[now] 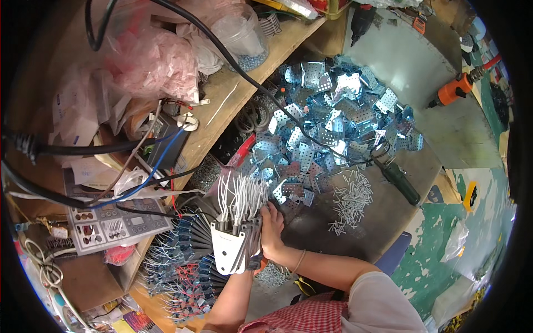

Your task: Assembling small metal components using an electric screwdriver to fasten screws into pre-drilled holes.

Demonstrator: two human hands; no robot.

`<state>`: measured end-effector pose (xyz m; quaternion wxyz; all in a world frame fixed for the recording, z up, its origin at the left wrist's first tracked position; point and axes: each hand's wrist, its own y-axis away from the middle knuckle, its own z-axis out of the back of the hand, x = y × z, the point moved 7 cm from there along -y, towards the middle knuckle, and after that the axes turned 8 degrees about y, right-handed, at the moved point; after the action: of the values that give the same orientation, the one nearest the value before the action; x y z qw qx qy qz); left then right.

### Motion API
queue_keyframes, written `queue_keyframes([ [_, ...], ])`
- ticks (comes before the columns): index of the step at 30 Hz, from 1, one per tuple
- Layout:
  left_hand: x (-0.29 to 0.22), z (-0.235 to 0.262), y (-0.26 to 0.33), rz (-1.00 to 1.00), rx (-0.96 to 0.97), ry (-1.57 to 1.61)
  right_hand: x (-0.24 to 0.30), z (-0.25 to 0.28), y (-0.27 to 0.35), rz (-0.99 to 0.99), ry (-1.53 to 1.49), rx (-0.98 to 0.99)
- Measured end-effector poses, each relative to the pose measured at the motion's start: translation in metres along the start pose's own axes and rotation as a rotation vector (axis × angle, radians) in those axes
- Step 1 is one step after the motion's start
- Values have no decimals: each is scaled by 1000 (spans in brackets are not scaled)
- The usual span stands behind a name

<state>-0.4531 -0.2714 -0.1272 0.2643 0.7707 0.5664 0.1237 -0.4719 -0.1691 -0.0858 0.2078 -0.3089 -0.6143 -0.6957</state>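
A stack of flat plates (226, 252), white in front and dark along the right side, stands upright between my arms. From its top rises a thick bunch of white wires (241, 197). My right hand (271, 230) presses on the right side of this stack, fingers curled along and behind it. Up to the stack's lower edge comes my left wrist (244, 277); the left hand itself is hidden behind the plates. Left of the stack, many similar dark pieces with wires (194, 244) lie heaped close together.
Shiny perforated metal brackets (333, 119) are piled on the bench (311, 233). Loose screws (352, 200) lie nearer, beside a dark green-handled tool (401, 180) on a cable. An orange power driver (455, 89) is at the far right. Black cables (244, 72) cross above the wooden shelf (216, 122).
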Motion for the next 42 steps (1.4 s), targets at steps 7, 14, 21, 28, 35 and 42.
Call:
queue_keyframes([
  [7,-15,-3,10,1,7,267,5,0,-15,107,-59,-11],
  [14,-11,-55,-20,-14,43,522,6,-17,-14,107,8,-4],
  [21,-39,-74,28,43,110,767,2,4,-23,90,-8,29],
  [28,-70,-152,83,-368,-15,-587,105,30,53,560,-145,-33],
  [35,-79,-138,75,-281,-224,-971,125,-30,54,804,364,-117],
  [42,-79,-140,76,-352,-177,-1151,96,-23,57,437,-453,360],
])
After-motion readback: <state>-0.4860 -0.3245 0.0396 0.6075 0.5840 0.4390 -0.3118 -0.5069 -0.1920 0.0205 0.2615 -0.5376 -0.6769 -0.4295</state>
